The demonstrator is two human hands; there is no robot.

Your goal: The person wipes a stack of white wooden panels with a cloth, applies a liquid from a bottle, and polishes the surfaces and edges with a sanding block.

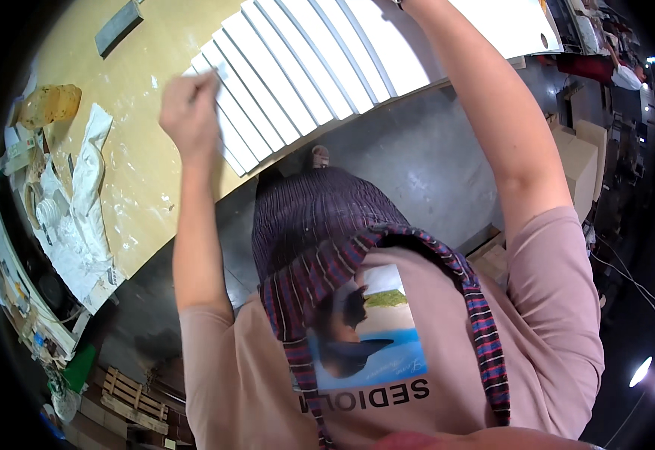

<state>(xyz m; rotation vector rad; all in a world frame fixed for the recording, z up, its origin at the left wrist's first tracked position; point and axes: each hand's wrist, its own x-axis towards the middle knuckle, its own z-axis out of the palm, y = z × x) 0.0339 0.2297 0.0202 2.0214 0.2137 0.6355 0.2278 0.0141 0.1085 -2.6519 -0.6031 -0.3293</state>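
Note:
Several flat white panels (269,69) lie fanned out in overlapping steps along the table's near edge, with dark grey lines between them. At the left end of this row is my left hand (189,114), its fingers curled closed against the outermost panels. Whatever the fingers hold, if anything, is hidden, and the hand is slightly blurred. My right forearm reaches up over the right part of the white sheets. A dark band shows at its wrist, and the right hand itself lies beyond the top edge of the picture.
The pale yellow table (141,180) carries a dark grey block (119,28), a yellowish translucent lump (57,103) and crumpled white cloth (90,165). Cardboard boxes (573,159) stand at the right, near another person (626,77). A wooden pallet (134,400) lies at the lower left.

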